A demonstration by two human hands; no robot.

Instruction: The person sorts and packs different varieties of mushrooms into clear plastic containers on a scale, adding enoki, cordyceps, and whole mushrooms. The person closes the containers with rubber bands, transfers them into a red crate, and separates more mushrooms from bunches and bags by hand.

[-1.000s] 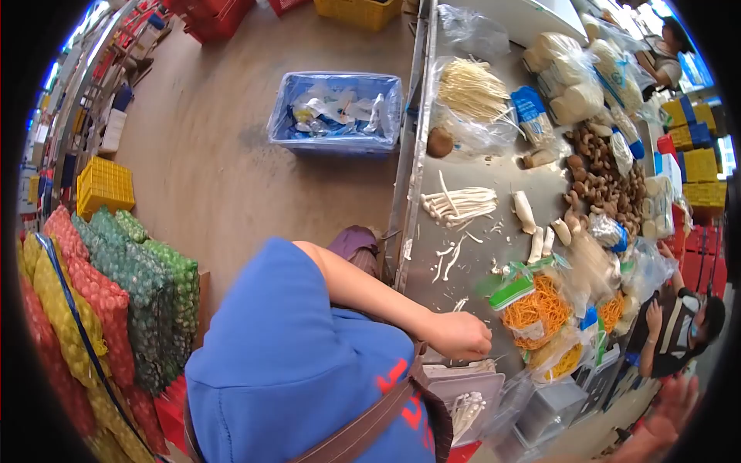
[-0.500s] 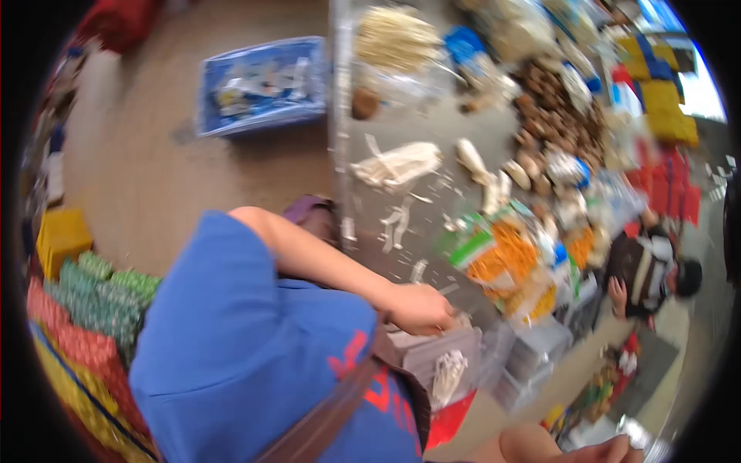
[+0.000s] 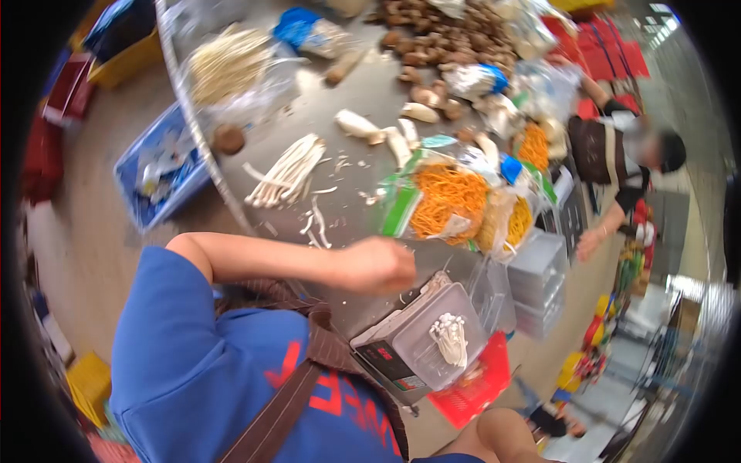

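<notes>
My left hand (image 3: 380, 265) hovers over the metal table, blurred, with its fingers curled in; anything inside them is hidden. Below and right of it, a clear plastic tray (image 3: 421, 356) lies on a scale (image 3: 380, 363) and holds a small bunch of white mushrooms (image 3: 450, 338). Long white mushrooms (image 3: 287, 174) lie in a pile up and left of the hand, with loose stems between. Bagged orange mushrooms (image 3: 448, 202) are up and right. Of my right arm only a bare, bent part shows at the bottom edge; that hand is out of frame.
Brown mushrooms (image 3: 448, 35) are heaped at the table's back, near pale enoki (image 3: 230, 65). Clear containers (image 3: 536, 270) stand right, a red basket (image 3: 477, 382) below. A blue bin (image 3: 158, 166) stands left on the floor. Another person (image 3: 617, 147) reaches across at right.
The view has swung right and down, showing the scale and tray more fully. My left hand has lifted away from beside the tray. My right hand has left the frame.
</notes>
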